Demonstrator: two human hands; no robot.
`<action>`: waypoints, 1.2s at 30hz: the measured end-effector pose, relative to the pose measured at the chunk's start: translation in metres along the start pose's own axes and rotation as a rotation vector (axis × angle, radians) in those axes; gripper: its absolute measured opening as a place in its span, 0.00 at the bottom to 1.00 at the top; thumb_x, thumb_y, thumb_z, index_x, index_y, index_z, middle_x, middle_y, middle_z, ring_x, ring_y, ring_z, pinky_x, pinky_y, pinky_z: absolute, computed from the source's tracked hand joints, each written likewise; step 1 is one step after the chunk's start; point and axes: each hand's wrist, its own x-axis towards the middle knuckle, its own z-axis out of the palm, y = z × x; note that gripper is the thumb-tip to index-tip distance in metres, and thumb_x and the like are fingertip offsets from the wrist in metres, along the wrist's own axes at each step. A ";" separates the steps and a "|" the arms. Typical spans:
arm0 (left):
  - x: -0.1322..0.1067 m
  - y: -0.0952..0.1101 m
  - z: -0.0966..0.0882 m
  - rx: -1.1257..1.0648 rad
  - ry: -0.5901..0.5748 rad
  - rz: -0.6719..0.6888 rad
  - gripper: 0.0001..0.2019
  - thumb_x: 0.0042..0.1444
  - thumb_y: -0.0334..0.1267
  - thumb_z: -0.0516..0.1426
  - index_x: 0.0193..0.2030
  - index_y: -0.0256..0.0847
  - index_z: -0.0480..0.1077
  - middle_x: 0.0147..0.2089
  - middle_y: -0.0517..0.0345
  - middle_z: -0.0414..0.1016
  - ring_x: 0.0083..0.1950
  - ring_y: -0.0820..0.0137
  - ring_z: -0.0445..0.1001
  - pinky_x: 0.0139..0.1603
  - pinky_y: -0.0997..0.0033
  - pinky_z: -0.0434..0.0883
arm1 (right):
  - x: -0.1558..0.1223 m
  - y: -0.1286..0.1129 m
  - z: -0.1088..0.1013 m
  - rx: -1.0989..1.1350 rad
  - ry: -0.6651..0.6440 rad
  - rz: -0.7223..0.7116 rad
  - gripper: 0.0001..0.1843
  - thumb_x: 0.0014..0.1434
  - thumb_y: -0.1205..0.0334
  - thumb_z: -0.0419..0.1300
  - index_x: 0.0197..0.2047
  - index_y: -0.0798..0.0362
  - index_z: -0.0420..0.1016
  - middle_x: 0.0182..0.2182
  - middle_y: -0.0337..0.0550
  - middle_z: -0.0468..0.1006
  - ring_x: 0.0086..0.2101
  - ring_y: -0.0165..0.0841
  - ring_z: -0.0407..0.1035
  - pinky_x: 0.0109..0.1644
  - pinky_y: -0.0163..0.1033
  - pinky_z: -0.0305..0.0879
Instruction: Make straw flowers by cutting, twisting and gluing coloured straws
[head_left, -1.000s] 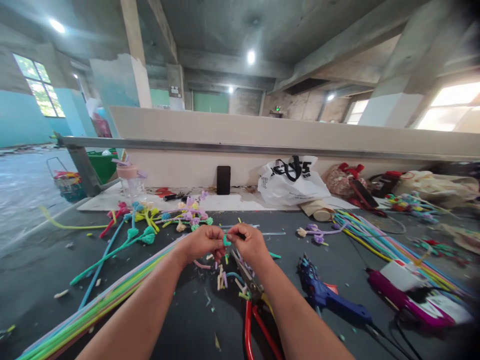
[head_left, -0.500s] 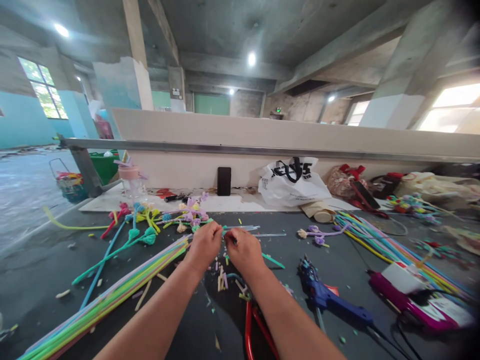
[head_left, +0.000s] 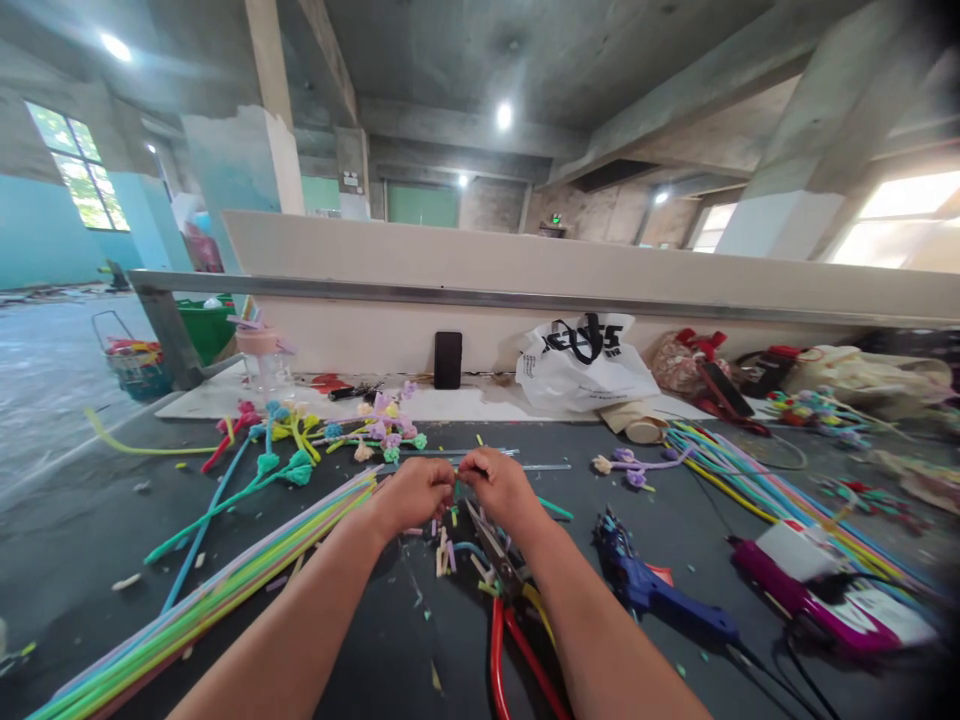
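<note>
My left hand point(head_left: 418, 492) and my right hand point(head_left: 501, 486) meet close together over the middle of the dark tabletop, both with fingers pinched. Between the fingertips shows a bit of a green pipe cleaner point(head_left: 458, 491); most of it is hidden by the fingers. A green length point(head_left: 555, 508) sticks out past my right hand, and whether it is the same piece I cannot tell. Red-handled scissors point(head_left: 497, 645) lie under my right forearm, blades pointing toward the hands. Short cut pipe cleaner pieces point(head_left: 442, 555) are scattered below the hands.
A bundle of coloured pipe cleaners point(head_left: 225, 585) lies at left, with fuzzy pipe cleaner flowers point(head_left: 386, 425) behind. A blue glue gun point(head_left: 660, 590) and a magenta tool point(head_left: 814, 600) with cords lie at right. A phone point(head_left: 448, 360) and white bag point(head_left: 585, 365) stand at the back.
Both hands have shifted slightly, the right one upward and the left a little lower, with the fingers still pinched. More of the scissors' blades now shows beneath my right hand.
</note>
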 end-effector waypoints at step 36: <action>0.002 0.034 -0.015 0.152 0.244 0.425 0.10 0.50 0.31 0.54 0.38 0.45 0.73 0.46 0.57 0.74 0.55 0.65 0.64 0.59 0.61 0.55 | 0.000 -0.016 -0.003 0.847 0.007 0.394 0.13 0.44 0.54 0.61 0.22 0.56 0.68 0.17 0.34 0.64 0.20 0.25 0.55 0.25 0.32 0.52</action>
